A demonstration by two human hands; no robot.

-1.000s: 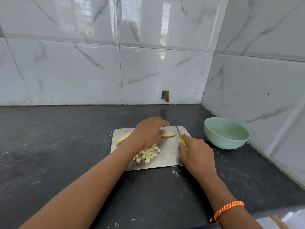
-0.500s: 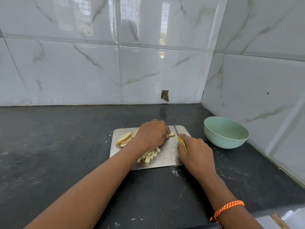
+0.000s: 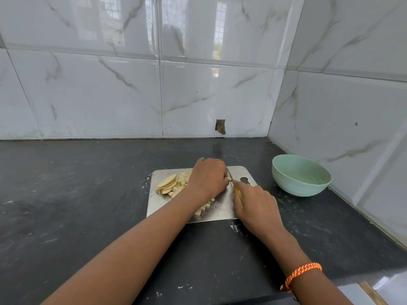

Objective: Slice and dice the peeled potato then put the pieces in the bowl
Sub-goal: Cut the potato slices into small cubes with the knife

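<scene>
On the steel board [image 3: 222,211], my left hand [image 3: 208,180] pins potato slices [image 3: 229,178] so they can't slide; right hand [image 3: 256,205] clamps the yellow-handled knife [image 3: 238,193], blade alongside. Diced pieces [image 3: 203,209] heaped near; bowl [image 3: 300,175] waits right.

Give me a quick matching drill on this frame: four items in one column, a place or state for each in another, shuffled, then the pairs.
Items:
1. bowl
2. knife
3. potato slices
4. bracelet

Places or states:
A. stacked at the board's left end
B. gripped in the right hand
C. around the right wrist
D. on the counter right of the cutting board, no potato visible in it

Pairs: 1-D, 2-B, 3-A, 4-C
</scene>
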